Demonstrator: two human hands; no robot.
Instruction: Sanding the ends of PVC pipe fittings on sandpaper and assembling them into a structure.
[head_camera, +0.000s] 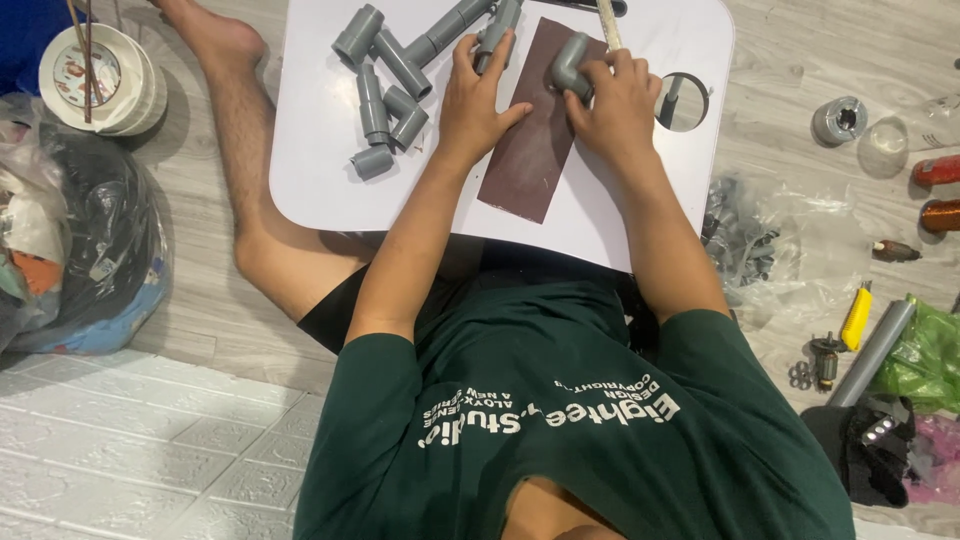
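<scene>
The grey pipe elbow (571, 62) sits on the upper right part of the brown sandpaper sheet (535, 125), one open end turned down against the sheet, apparently so that the rim bears flat on the abrasive; the right hand (620, 105) is closed over the elbow, fingers curled around its bend and pressing it to the sheet. The left hand (478, 100) lies on the sheet's left edge with the thumb spread across the brown surface, which looks like a means of keeping the sheet from sliding; its fingers reach up to a grey pipe piece (492, 40) at the sheet's top corner, though whether they grip it or only touch it I cannot tell. The two hands are apart, one on each side of the sheet. The sheet lies lengthwise on a small white table (320, 170) across the person's lap; a cluster of grey pipe fittings (385, 90) lies just left of the left hand, within easy reach. A round hole in the table (684, 102) shows near the right hand. On the floor, a roll of tape (100, 78) lies far left; a yellow-handled tool (857, 317) and a grey pipe length (875, 350) lie far right.
</scene>
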